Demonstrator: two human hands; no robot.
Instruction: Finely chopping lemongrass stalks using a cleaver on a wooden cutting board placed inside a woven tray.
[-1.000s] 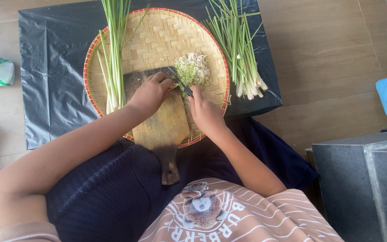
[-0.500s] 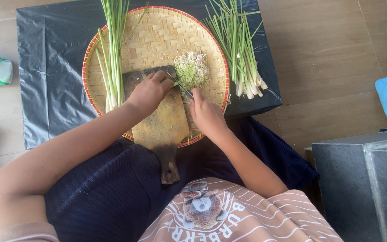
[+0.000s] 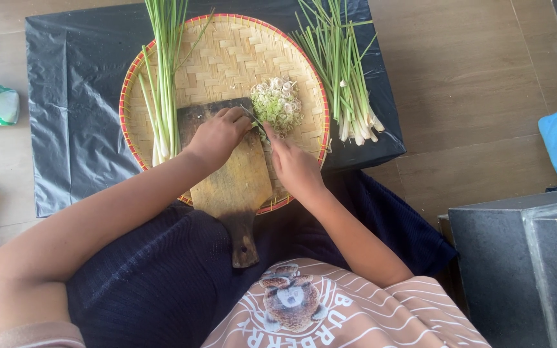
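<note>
Chopped greens (image 3: pixel 277 105) lie heaped on the woven round tray (image 3: pixel 227 51), just past the far right corner of the wooden cutting board (image 3: pixel 230 180), whose handle points back toward the person's lap. The left hand (image 3: pixel 217 134) rests curled on the board's far end, fingers bent down near a stalk that is mostly hidden. The right hand (image 3: pixel 294 166) is closed around a knife (image 3: pixel 254 120), its blade reaching toward the heap. Uncut green stalks (image 3: pixel 162 84) lie along the tray's left side; another bundle (image 3: pixel 343 77) lies on the black plastic sheet (image 3: pixel 72 109) beside the tray's right rim.
</note>
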